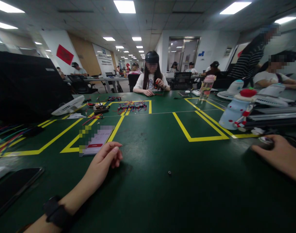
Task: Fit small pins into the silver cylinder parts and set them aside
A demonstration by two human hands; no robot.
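My left hand (109, 157) rests on the green table (148, 194), its fingers loosely curled and slightly apart, with nothing visible in them. Just beyond it lies a phone (98, 141) with a lit, pale screen. At the right edge, my right hand (283, 155) grips a dark, roundish object (264, 142) with a pale top; its kind is unclear, and the fingers partly hide it. Between my hands, nearer to me, sits a small dark ring-like part (169, 173).
A blue bottle (232, 113) stands beyond my right hand, near white fans (231, 90). Bundled coloured wires (133, 106) lie farther off. Left are a black screen (28, 87) and a dark phone-like slab (16, 189). A person (151, 77) sits opposite, handling something small.
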